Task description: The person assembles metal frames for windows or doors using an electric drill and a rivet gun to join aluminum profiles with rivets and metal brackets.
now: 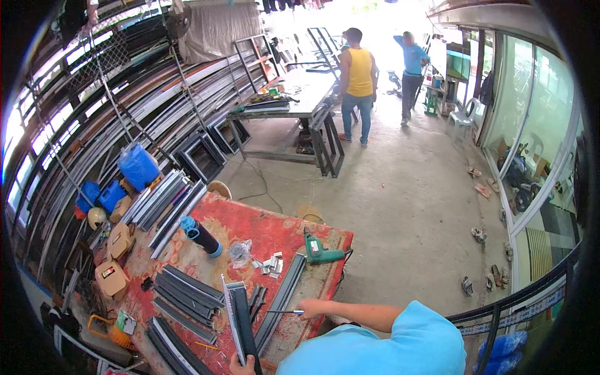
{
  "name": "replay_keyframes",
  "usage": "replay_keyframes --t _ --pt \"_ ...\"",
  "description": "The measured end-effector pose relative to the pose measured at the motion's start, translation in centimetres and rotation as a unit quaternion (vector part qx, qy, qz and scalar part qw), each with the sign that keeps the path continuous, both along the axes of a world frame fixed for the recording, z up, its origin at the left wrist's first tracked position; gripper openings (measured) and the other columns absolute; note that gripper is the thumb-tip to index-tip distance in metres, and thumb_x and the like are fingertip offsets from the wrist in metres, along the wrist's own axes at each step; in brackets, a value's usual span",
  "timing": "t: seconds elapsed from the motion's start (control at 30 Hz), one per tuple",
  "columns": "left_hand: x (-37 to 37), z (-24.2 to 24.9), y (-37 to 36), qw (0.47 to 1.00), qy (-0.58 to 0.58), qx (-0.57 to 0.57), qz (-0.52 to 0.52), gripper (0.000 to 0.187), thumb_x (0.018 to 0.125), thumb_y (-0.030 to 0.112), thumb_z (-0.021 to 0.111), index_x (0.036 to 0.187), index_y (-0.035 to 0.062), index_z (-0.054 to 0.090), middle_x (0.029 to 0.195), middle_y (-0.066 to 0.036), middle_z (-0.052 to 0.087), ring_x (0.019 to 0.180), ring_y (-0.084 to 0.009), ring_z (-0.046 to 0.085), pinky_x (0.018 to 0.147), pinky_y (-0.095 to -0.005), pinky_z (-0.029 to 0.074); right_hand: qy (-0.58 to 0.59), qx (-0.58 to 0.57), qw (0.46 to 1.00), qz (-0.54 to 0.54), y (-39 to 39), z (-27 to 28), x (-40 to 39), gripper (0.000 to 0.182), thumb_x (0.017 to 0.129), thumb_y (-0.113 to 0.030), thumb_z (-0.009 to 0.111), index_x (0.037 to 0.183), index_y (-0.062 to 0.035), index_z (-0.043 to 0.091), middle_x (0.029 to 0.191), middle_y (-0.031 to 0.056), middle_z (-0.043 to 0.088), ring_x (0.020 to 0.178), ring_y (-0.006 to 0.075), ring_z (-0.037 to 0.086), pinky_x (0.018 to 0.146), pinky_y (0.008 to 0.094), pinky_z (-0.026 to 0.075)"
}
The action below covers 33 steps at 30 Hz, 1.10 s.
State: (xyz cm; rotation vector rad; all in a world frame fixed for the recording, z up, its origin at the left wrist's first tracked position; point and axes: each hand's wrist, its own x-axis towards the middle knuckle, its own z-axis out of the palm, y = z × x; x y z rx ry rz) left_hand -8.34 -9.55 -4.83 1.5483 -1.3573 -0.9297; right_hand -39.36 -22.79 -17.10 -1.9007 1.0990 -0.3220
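Note:
My right hand (309, 309) is closed on a screwdriver (286, 311). Its thin shaft points left, toward a dark metal profile (240, 319). At the bottom edge, my left hand (242, 365) grips the near end of that profile, which is tilted up off the red worktable (250, 215). Two short dark pieces (257, 299) lie between the profile and a longer grey profile (281, 300). Further left are several dark profile lengths (187, 297). Small silver brackets (271, 265) and a clear plastic bag (239, 253) sit beyond my hands.
A green drill (322, 250) lies at the table's right corner, near a dark bottle (203, 237). Metal stock fills the rack (125, 112) on the left. Two people stand past a second table (306, 94). Shoes (478, 235) line the glass doors at right.

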Motion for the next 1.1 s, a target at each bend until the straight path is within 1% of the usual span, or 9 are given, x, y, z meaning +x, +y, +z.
replay_keyframes --t 0.07,0.17,0.27,0.37,0.43,0.5,0.6,0.73,1.1 --pt "0.0 -0.5 0.5 0.997 -0.072 -0.005 0.022 0.031 0.087 0.019 0.07 0.109 -0.0019 0.062 0.09 -0.012 0.066 0.082 -0.0229 0.059 0.077 -0.035 0.047 -0.02 0.014 1.0 -0.018 0.1 -0.9 -0.2 0.03 0.079 -0.029 0.07 0.091 -0.0014 0.065 0.078 0.0177 0.067 0.073 0.0326 0.065 0.069 0.0443 0.05" --pt "0.5 -1.9 1.3 0.999 -0.047 -0.014 0.016 0.027 0.088 0.015 0.069 0.107 -0.0024 0.061 0.091 -0.012 0.065 0.084 -0.0227 0.059 0.076 -0.0353 0.047 -0.001 -0.024 1.0 -0.013 0.3 -1.4 0.2 0.03 0.079 -0.03 0.069 0.088 -0.0011 0.064 0.077 0.0181 0.066 0.072 0.0328 0.064 0.067 0.0447 0.049" --pt "-1.6 1.9 2.0 0.989 -0.124 0.076 -0.005 0.03 0.092 0.023 0.063 0.108 -0.0016 0.06 0.094 -0.017 0.066 0.086 -0.0278 0.061 0.079 -0.039 0.047 0.059 0.06 0.996 0.015 1.2 0.5 1.3 0.026 0.076 -0.024 0.067 0.088 -0.0012 0.063 0.073 0.0181 0.063 0.069 0.0331 0.062 0.065 0.0445 0.048" --pt "-2.3 2.7 2.4 0.974 -0.196 0.106 -0.026 0.039 0.094 0.033 0.058 0.115 0.0001 0.059 0.098 -0.021 0.066 0.091 -0.0338 0.062 0.083 -0.0425 0.046 -0.025 0.05 0.998 0.035 2.4 -0.1 2.3 0.025 0.075 -0.021 0.068 0.089 -0.0013 0.063 0.073 0.0175 0.063 0.07 0.0325 0.062 0.066 0.0451 0.048" --pt "-3.0 2.9 1.8 0.976 -0.155 0.136 -0.068 0.043 0.093 0.034 0.059 0.121 0.0008 0.058 0.101 -0.021 0.066 0.094 -0.0352 0.063 0.085 -0.0425 0.046 -0.021 0.053 0.997 0.045 2.8 0.3 2.9 0.024 0.075 -0.02 0.068 0.089 -0.0012 0.063 0.075 0.0176 0.063 0.071 0.0325 0.062 0.067 0.0454 0.048" --pt "-1.1 -1.9 1.0 0.979 -0.16 0.106 -0.064 0.047 0.093 0.035 0.06 0.123 -0.0004 0.057 0.103 -0.021 0.066 0.095 -0.0347 0.062 0.085 -0.0416 0.047 -0.015 0.056 0.997 0.057 3.4 1.0 3.2 0.024 0.075 -0.019 0.069 0.09 -0.0011 0.063 0.076 0.0178 0.064 0.072 0.0324 0.062 0.068 0.0456 0.048" --pt "-0.1 -4.1 0.0 0.98 -0.129 0.1 -0.11 0.043 0.091 0.028 0.066 0.118 -0.0035 0.058 0.097 -0.016 0.066 0.089 -0.0248 0.061 0.08 -0.0361 0.048 -0.032 0.081 0.996 0.036 4.2 1.0 3.2 0.026 0.076 -0.02 0.069 0.092 0.0005 0.063 0.08 0.0191 0.065 0.076 0.0334 0.063 0.07 0.0462 0.048" --pt "-1.3 -4.1 -0.1 0.99 -0.068 0.059 -0.107 0.041 0.09 0.028 0.067 0.115 -0.0032 0.058 0.094 -0.013 0.065 0.084 -0.0227 0.059 0.077 -0.0352 0.047 0.003 0.079 0.996 0.039 5.0 0.1 2.4 0.032 0.077 -0.024 0.07 0.095 0.0025 0.065 0.084 0.0209 0.067 0.082 0.0353 0.066 0.073 0.0464 0.049" --pt "-3.6 -1.5 -0.4 0.981 -0.1 0.114 -0.123 0.039 0.092 0.025 0.064 0.12 -0.002 0.058 0.099 -0.014 0.067 0.089 -0.025 0.062 0.08 -0.0359 0.048 0.067 0.077 0.994 0.039 6.6 0.7 0.5 0.046 0.075 -0.035 0.072 0.1 0.003 0.066 0.093 0.0238 0.068 0.089 0.0389 0.065 0.074 0.0476 0.05"
